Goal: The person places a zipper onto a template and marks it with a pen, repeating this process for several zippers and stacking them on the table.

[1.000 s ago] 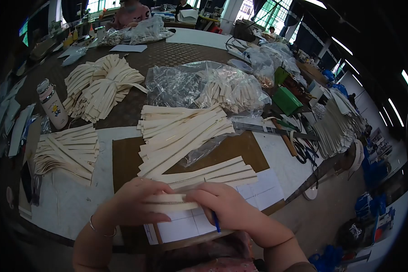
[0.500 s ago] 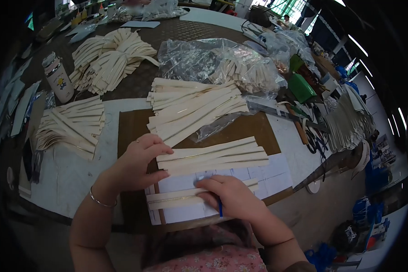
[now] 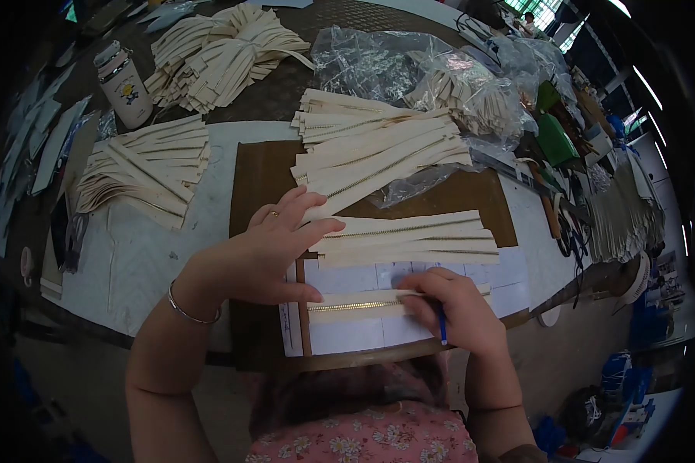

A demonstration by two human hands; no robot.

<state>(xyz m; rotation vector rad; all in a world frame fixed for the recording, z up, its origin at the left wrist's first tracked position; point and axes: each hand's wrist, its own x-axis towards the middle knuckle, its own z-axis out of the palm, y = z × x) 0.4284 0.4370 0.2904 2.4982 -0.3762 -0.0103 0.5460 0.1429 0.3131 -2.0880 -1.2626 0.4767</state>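
Observation:
A cream zipper strip (image 3: 355,305) with gold teeth lies across a white marked sheet (image 3: 347,337) on a brown board (image 3: 256,231). My left hand (image 3: 274,251) has its fingers spread, the thumb at the strip's left end and the fingers by a small stack of zipper strips (image 3: 409,238). My right hand (image 3: 455,309) is closed on the strip's right part and also has a blue pen (image 3: 442,326) in it. Its fingertips are partly hidden. Above the small stack lies a larger zipper pile (image 3: 378,150).
More zipper bundles lie at the left (image 3: 143,166) and upper left (image 3: 232,54). A bottle (image 3: 126,89) stands beside them. Clear plastic bags (image 3: 363,62) are at the back. A metal ruler (image 3: 510,168), a green object (image 3: 554,139) and scissors-like tools are at the right.
The view has shifted, so the table appears higher and further right. My left fingers have spread wider, and the strip now lies higher on the sheet, nearer the small stack.

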